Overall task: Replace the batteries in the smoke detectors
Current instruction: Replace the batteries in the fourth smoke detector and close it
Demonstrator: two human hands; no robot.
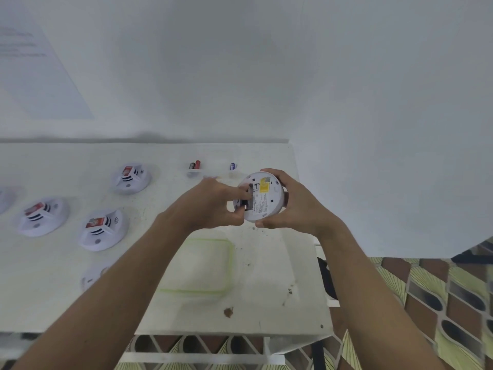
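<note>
Head view: right hand [296,206] grips round white plastic smoke detector [266,196], yellow-labelled underside up, above far right corner of white counter [266,263]. Left hand [210,204] fingers [240,194] pinch into its battery bay. Clear square green-rimmed plastic container [230,252] sits nearer on the counter; contents indiscernible.

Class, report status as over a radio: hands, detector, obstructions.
Right hand grips upturned smoke detector. Left hand at its open battery bay, hold unclear. Nothing in the way; batteries beyond on table.
</note>
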